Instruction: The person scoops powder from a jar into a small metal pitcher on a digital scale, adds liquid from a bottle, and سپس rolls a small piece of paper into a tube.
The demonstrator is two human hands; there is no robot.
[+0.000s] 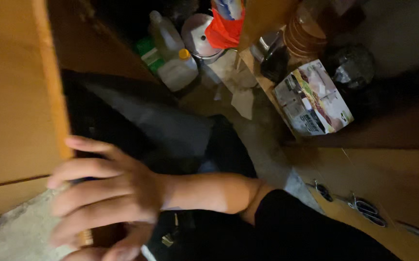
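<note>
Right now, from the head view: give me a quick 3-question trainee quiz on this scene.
1. True or false: the right hand lies with fingers spread against the wooden panel.
2. The lying plastic bottle has a cap of which colour? A blue, B yellow, C black.
3. Fill in: the sleeve on that arm is ____.
Key: 1 true; 2 B; 3 black.

Home storage cupboard: plastic bottles (178, 67), printed carton (312, 99), wooden doors (16, 96).
</note>
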